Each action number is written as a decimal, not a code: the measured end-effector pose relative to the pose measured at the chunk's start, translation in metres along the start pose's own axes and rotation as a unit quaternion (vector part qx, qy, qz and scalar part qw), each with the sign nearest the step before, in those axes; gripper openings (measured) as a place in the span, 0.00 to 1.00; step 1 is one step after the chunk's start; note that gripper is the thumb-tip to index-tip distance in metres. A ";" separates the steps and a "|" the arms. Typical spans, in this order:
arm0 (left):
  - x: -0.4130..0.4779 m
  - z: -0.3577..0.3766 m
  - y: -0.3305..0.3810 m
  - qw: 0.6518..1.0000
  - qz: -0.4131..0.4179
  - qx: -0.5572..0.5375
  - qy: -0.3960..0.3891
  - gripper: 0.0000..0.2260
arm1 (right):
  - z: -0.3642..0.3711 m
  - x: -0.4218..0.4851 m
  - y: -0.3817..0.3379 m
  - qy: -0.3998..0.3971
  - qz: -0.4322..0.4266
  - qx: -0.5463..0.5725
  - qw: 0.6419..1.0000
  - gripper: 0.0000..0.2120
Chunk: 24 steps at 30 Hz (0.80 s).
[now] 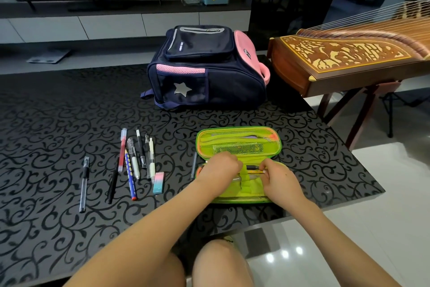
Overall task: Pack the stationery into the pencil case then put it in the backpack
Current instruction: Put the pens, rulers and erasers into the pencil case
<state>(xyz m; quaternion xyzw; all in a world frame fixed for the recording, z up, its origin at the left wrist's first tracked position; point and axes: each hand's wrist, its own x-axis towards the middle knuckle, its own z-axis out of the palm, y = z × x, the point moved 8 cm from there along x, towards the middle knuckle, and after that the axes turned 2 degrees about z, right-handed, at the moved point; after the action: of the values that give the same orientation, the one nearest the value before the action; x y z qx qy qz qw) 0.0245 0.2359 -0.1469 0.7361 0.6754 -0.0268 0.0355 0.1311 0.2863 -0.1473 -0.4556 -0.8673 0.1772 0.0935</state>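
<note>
Spreading across most of the view, the dark counter (58,124) with its scroll pattern carries everything. A navy and pink backpack (204,68) lies on it at the far side, closed, a silver star on its side pocket. Nearer the person, the lime-green pencil case (238,144) lies open and flat, mesh-pocketed lid toward the backpack. Both hands are in its lower half: the left hand (218,170) is curled over the left end, its fingers closed, though what they grip is hidden; the right hand (279,177) pinches a yellow pencil (254,172) lying under the case's elastic band. Left of the case, a row of pens (137,156) lies loose, one clear pen (83,184) set apart further left. A pink and blue eraser (158,183) sits beside the row.
</note>
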 end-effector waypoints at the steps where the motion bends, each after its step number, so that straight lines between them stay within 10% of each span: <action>1: 0.001 -0.001 -0.002 1.000 -0.007 -0.023 0.016 0.06 | 0.001 0.000 0.000 -0.003 0.003 -0.003 1.000 0.08; 8: -0.051 -0.012 -0.050 0.969 -0.109 -0.179 0.134 0.11 | -0.008 -0.002 -0.013 0.017 -0.008 -0.045 0.999 0.09; 12: -0.126 -0.009 -0.125 0.905 -0.332 -0.170 0.204 0.08 | -0.010 -0.003 -0.044 0.032 -0.042 -0.045 0.998 0.09; 16: -0.183 0.010 -0.173 0.847 -0.483 -0.162 0.151 0.09 | -0.001 -0.002 -0.074 0.022 -0.087 -0.023 0.996 0.09; 24: -0.191 0.026 -0.173 0.847 -0.497 -0.172 0.071 0.10 | 0.008 -0.007 -0.085 0.003 -0.108 -0.012 0.994 0.09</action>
<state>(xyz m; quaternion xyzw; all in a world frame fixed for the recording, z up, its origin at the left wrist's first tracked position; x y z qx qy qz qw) -0.1646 0.0586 -0.1588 0.2838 0.9455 0.1282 0.0949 0.0676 0.2346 -0.1215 -0.3613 -0.9131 0.1545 0.1089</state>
